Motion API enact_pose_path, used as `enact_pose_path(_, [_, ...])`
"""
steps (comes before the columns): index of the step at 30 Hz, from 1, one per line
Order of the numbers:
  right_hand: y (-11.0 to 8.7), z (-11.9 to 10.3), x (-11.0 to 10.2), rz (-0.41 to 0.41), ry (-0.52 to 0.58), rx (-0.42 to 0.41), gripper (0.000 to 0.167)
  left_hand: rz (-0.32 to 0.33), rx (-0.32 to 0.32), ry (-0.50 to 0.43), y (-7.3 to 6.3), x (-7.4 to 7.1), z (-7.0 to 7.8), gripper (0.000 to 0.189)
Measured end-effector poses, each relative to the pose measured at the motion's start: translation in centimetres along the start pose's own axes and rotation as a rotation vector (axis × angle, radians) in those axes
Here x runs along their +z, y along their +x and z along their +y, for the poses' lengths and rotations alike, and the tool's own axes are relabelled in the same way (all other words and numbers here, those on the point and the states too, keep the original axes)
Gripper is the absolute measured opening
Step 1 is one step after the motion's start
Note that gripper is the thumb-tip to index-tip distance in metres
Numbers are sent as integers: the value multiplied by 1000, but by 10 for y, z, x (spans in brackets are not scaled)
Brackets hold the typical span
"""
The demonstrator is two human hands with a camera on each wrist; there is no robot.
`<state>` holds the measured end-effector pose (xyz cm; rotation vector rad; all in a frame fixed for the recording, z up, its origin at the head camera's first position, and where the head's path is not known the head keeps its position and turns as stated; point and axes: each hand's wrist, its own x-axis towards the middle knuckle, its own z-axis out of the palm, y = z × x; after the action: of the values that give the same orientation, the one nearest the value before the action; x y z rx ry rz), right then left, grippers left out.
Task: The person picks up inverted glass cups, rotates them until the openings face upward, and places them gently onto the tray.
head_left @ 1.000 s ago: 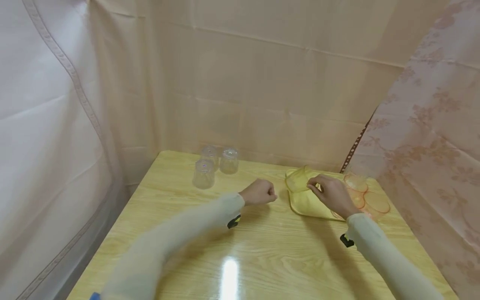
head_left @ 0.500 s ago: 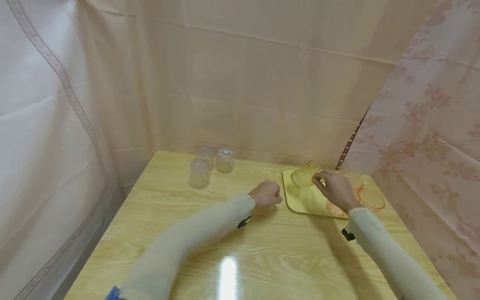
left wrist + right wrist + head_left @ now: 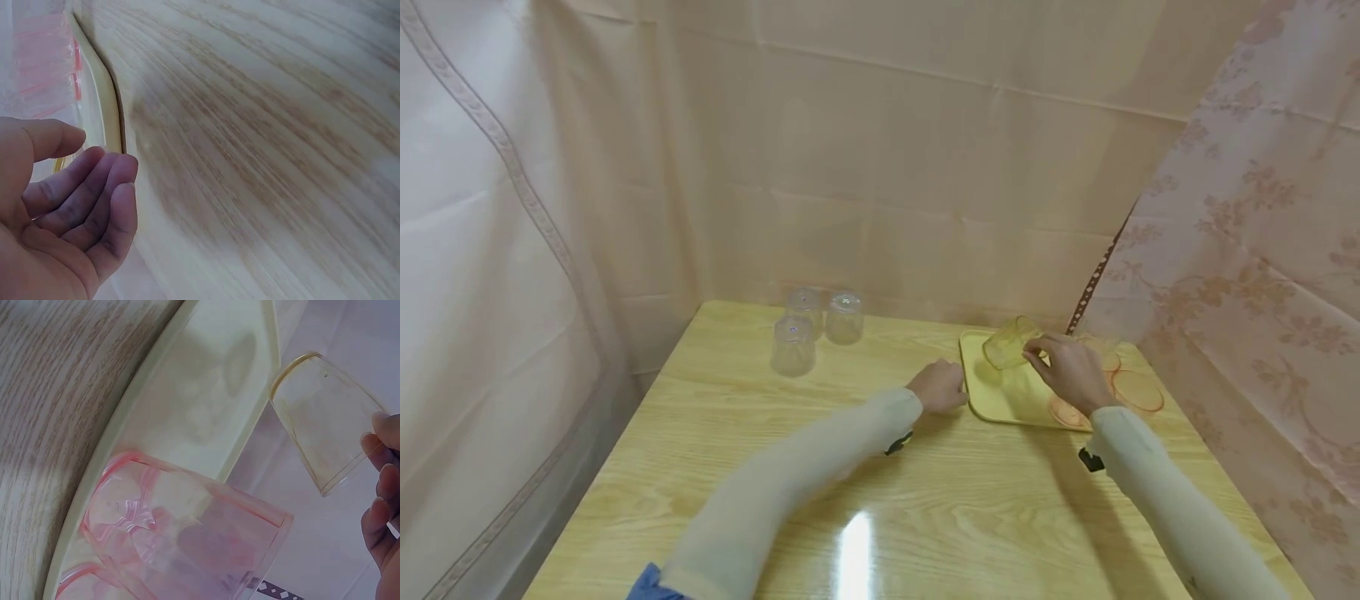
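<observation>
My right hand (image 3: 1069, 372) pinches a clear yellow plastic cup (image 3: 1004, 344) by its base. In the right wrist view the cup (image 3: 328, 419) is tilted, its rim toward the yellow tray (image 3: 200, 425). My left hand (image 3: 938, 387) is beside the left edge of the tray (image 3: 1011, 406). Seen from the left wrist, its fingers (image 3: 119, 212) are loosely curled, hold nothing, and overlap the tray's rim. Several transparent pink cups (image 3: 194, 531) stand at the tray's right part, mouths down in the right wrist view, partly hidden behind my right hand in the head view.
Three clear cups (image 3: 793, 348) stand upside down at the back left of the wooden table (image 3: 925, 508). A beige cloth (image 3: 880, 167) hangs right behind the table, and a floral cloth (image 3: 1270, 317) hangs along its right side.
The yellow cup has tilted from its earlier pose and now leans above the tray, still in my right hand. My left hand has moved right, up to the tray's edge.
</observation>
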<state>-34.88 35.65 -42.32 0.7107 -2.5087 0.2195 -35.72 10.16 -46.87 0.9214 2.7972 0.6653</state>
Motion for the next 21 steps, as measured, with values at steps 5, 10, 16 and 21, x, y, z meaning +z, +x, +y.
enact_pose_path(5, [2, 1, -1, 10, -14, -4, 7, 4, -29, 57, 5, 8, 2, 40])
enact_pose_path(10, [3, 3, -2, 39, -29, -29, 9, 13, -52, 69, 9, 14, 2, 36])
enact_pose_path(16, [4, 7, 0, 39, -34, -17, 8, 21, -58, 90, 14, 17, 2, 36])
enact_pose_path(21, [4, 10, 2, 30, -29, -9, 9, 5, -58, 74, 18, 19, 4, 33])
